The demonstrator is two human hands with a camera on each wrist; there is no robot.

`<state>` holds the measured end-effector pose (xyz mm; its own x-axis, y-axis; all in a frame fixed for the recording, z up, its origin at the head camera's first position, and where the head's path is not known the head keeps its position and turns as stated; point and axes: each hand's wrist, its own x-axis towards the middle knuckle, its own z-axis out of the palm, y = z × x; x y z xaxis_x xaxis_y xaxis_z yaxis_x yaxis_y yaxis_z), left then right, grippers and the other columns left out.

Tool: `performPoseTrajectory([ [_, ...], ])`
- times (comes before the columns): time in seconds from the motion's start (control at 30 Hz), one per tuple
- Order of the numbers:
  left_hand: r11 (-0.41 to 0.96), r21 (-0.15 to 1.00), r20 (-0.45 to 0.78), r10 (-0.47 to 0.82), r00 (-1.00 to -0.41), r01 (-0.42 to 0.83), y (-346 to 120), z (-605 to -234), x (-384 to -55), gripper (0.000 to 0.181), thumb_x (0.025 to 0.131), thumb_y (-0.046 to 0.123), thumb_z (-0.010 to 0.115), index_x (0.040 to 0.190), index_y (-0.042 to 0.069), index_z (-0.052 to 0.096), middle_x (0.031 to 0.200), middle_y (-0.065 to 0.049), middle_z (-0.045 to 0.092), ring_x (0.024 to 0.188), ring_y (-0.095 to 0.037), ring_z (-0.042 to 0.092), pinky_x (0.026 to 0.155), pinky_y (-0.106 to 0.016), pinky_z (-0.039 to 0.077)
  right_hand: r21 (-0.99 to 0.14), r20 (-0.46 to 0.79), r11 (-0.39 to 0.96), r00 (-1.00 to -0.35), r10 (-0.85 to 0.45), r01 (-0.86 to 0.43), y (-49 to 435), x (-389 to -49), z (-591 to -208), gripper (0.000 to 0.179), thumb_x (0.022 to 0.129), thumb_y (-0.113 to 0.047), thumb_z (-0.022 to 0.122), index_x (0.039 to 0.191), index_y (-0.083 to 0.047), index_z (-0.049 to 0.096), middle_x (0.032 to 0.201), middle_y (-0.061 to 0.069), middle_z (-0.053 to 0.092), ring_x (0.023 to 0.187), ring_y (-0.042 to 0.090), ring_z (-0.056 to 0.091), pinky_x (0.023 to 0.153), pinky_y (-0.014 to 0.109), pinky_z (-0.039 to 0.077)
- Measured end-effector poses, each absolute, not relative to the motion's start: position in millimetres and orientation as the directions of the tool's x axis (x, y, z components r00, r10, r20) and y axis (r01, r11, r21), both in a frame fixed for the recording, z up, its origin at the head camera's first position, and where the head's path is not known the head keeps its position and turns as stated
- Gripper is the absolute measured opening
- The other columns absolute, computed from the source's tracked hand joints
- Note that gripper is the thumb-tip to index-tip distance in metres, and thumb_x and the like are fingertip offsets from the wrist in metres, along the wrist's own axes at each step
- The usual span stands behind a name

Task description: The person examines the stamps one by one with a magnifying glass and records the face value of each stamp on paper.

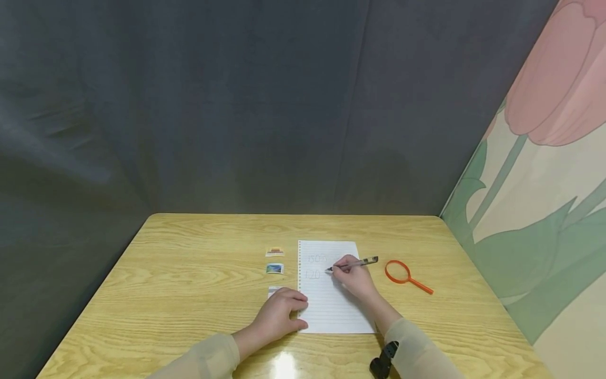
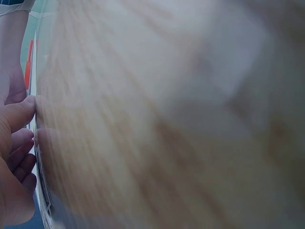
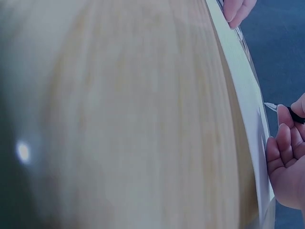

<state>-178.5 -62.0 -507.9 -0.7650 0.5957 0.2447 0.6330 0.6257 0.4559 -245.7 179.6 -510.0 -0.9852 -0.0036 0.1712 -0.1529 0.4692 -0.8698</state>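
Observation:
My right hand (image 1: 356,279) pinches a pen (image 1: 362,262), its tip at a lined sheet of paper (image 1: 331,310) with punched holes down the left edge. Two lines of handwriting show on the sheet, the upper reading about "150" and the lower "120", with the pen tip just right of the lower one. With thumb and fingertips on the sheet's left edge, my left hand (image 1: 280,315) rests flat. It partly covers the lowest of three small cards (image 1: 273,290). In the right wrist view, the pen's pale tip (image 3: 270,106) juts out from the curled fingers.
Above the partly covered card lie a card with a blue-green picture (image 1: 274,268) and a yellow and red one (image 1: 274,252). A red magnifying glass (image 1: 408,276) lies right of the paper. Dark curtain (image 1: 265,116) hangs behind the wooden table (image 1: 189,273); a flower-patterned cloth (image 1: 535,231) stands at right.

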Motion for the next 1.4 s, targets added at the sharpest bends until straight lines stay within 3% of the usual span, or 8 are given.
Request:
performPoseTrajectory([
  [0.4, 0.619, 0.450, 0.259, 0.599, -0.758, 0.643, -61.0, -509.2, -178.8, 0.039, 0.077, 0.027, 0.086, 0.110, 0.009, 0.077, 0.116, 0.002, 0.068, 0.112, -0.018, 0.059, 0.100, -0.032, 0.047, -0.834, 0.237, 0.499, -0.969, -0.061, -0.236, 171.8, -248.8, -510.4, 0.006, 0.081, 0.000, 0.070, 0.084, -0.002, 0.065, 0.068, -0.002, 0.059, 0.063, 0.011, 0.051, 0.055, 0.019, 0.043],
  [0.7, 0.621, 0.458, 0.247, 0.598, -0.762, 0.636, -62.5, -509.9, -178.7, 0.039, 0.078, 0.027, 0.085, 0.111, 0.009, 0.076, 0.117, 0.002, 0.068, 0.113, -0.018, 0.059, 0.100, -0.032, 0.047, -0.828, 0.234, 0.524, -0.972, -0.002, -0.201, 178.4, -250.0, -515.5, 0.006, 0.080, -0.001, 0.070, 0.081, -0.004, 0.066, 0.067, -0.001, 0.058, 0.061, 0.012, 0.051, 0.053, 0.020, 0.042],
  [0.97, 0.613, 0.474, 0.254, 0.593, -0.764, 0.633, -63.2, -509.3, -177.3, 0.039, 0.078, 0.025, 0.086, 0.111, 0.008, 0.076, 0.116, 0.002, 0.068, 0.112, -0.018, 0.059, 0.099, -0.032, 0.048, -0.855, 0.222, 0.467, -0.973, -0.066, -0.227, 172.6, -245.1, -511.2, 0.005, 0.081, 0.000, 0.069, 0.083, -0.001, 0.065, 0.067, -0.002, 0.059, 0.060, 0.010, 0.051, 0.051, 0.019, 0.041],
  [1.4, 0.618, 0.475, 0.256, 0.584, -0.770, 0.627, -62.4, -507.6, -177.1, 0.040, 0.077, 0.025, 0.086, 0.111, 0.008, 0.076, 0.116, 0.002, 0.068, 0.112, -0.019, 0.059, 0.100, -0.033, 0.047, -0.811, 0.212, 0.554, -0.977, -0.023, -0.189, 182.1, -245.9, -510.5, 0.005, 0.080, -0.002, 0.070, 0.082, -0.005, 0.067, 0.066, -0.003, 0.056, 0.062, 0.012, 0.049, 0.055, 0.021, 0.041],
])
